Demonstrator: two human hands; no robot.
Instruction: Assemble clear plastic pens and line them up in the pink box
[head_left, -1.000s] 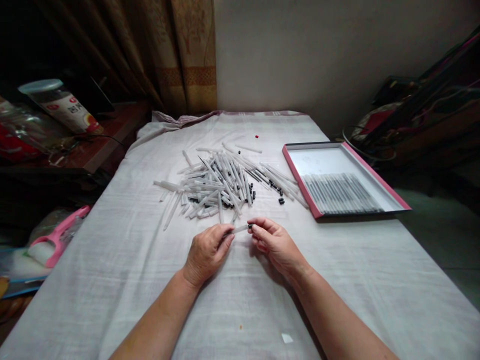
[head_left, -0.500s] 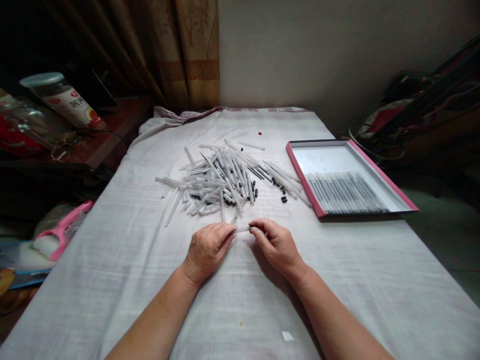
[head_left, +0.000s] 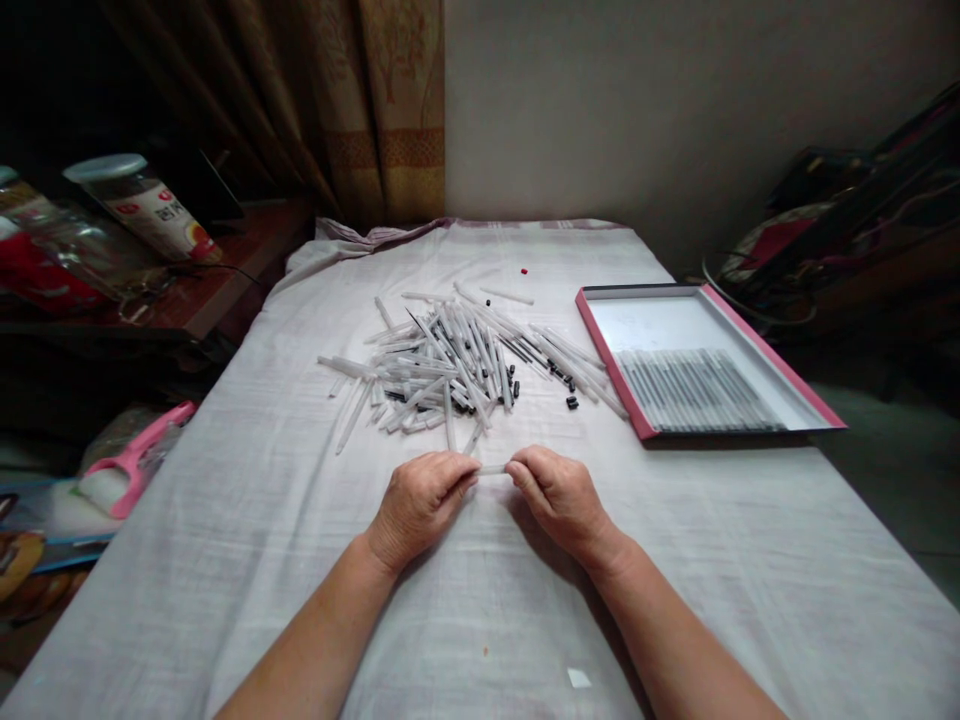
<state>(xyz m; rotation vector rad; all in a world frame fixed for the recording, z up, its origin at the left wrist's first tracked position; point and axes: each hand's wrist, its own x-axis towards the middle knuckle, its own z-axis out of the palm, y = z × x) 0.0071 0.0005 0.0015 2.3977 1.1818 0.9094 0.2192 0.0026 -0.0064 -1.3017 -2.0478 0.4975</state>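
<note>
Both bare forearms are stretched forward from the lower edge and angled inward, so the wrists converge. The left hand is held knuckles up, fingers curled, thumb and forefinger pinched at its inner tip. The right hand is mirrored opposite, likewise pinched. The fingertips are set just apart, a short tube gripped between them.

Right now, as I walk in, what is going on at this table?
A person holds one clear tube between the fingertips of the left hand and the right hand, low over the white cloth. Behind the hands lies a loose pile of tubes with small black caps beside it. On the right, a pink-edged tray holds a neat row of pens.
</note>
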